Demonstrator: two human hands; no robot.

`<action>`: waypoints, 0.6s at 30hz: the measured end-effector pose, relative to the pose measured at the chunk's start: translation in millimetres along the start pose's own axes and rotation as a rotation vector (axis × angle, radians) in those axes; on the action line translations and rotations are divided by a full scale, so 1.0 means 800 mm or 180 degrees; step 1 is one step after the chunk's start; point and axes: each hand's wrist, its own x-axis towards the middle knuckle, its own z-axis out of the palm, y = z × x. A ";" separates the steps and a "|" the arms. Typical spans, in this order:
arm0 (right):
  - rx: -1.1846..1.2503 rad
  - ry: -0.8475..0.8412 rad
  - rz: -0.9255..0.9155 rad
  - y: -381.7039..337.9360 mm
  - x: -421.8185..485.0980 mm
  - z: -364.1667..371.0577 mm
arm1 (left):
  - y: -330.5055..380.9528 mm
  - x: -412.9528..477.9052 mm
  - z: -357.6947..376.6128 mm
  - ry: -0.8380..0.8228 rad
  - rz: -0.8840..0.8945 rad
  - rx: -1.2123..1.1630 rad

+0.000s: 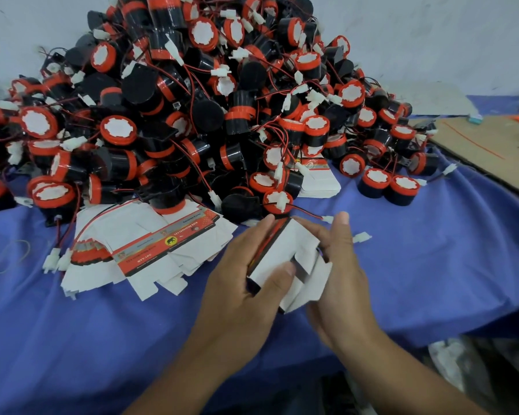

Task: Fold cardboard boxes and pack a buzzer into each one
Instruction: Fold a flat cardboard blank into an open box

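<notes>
Blue cloth [102, 339]; left hand [246, 283], right hand [339, 280] grip box [282, 256].

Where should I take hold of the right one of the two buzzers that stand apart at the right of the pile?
Probably from above, round the red cap of the right buzzer: it stands upright with the cap up, front and right sides free, while its neighbour stands close against its left.

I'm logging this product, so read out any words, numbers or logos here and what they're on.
"QTY-1PC": top flat carton, red band.
"12v reversing horn": same band.
Black elephant logo on yellow circle: no words.
Other print there, and on the held box: too blurred.
</notes>
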 end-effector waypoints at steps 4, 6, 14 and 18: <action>0.0308 -0.0552 0.0218 0.011 -0.009 0.013 | -0.002 0.000 0.003 0.0579 0.0043 -0.0005; 0.0503 -0.0810 0.0202 0.009 -0.008 0.014 | 0.000 0.000 0.002 0.0698 0.0040 -0.0207; 0.0196 -0.0820 -0.0229 -0.015 0.007 -0.011 | 0.011 -0.004 -0.010 -0.0385 0.0408 0.0747; 0.0061 -0.0860 -0.0162 -0.020 0.011 -0.017 | 0.016 -0.006 -0.018 -0.0166 0.0657 0.2046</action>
